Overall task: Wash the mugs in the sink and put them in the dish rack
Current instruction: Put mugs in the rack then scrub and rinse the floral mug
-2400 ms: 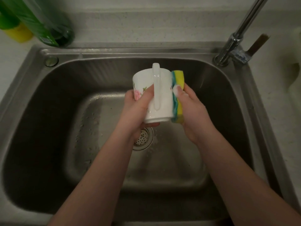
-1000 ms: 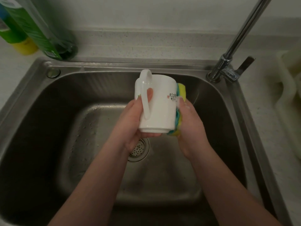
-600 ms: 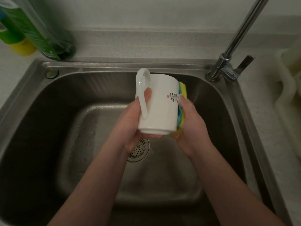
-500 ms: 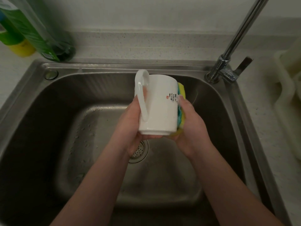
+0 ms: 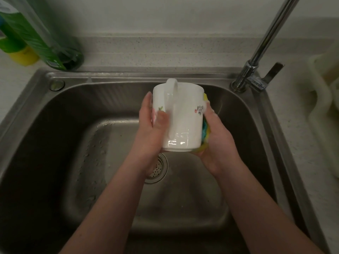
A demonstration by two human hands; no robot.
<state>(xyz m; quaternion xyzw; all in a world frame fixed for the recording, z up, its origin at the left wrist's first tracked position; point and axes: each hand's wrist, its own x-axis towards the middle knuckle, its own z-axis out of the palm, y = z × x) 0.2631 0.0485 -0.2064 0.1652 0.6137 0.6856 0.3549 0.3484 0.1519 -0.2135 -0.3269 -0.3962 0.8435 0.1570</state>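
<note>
Between our two hands, above the middle of the sink (image 5: 55,136), we hold a white mug (image 5: 185,118). Our left hand (image 5: 152,129) cups its left side, fingers stretched up along the wall and thumb laid on the front beside the handle (image 5: 172,107). Our right hand (image 5: 216,140) curls around a yellow and green sponge (image 5: 204,125) and presses it flat against the mug's right side, so the sponge is sandwiched between palm and mug.

The mug's long axis runs away from us, base towards our body and rim towards the back wall of the sink, with the handle on top and facing us. The mug touches nothing but our hands and the sponge, and hangs over the drain strainer (image 5: 157,167).

Further out, the tap (image 5: 264,44) rises at the back right corner; no water is seen running. The dish rack (image 5: 322,99) sits on the worktop (image 5: 165,55) to the right of the sink, so our right hand is the nearer one to it. We judge the mug must go rightwards, past the tap base. At the back left stand a green bottle (image 5: 42,39) and a yellow container (image 5: 22,55).
</note>
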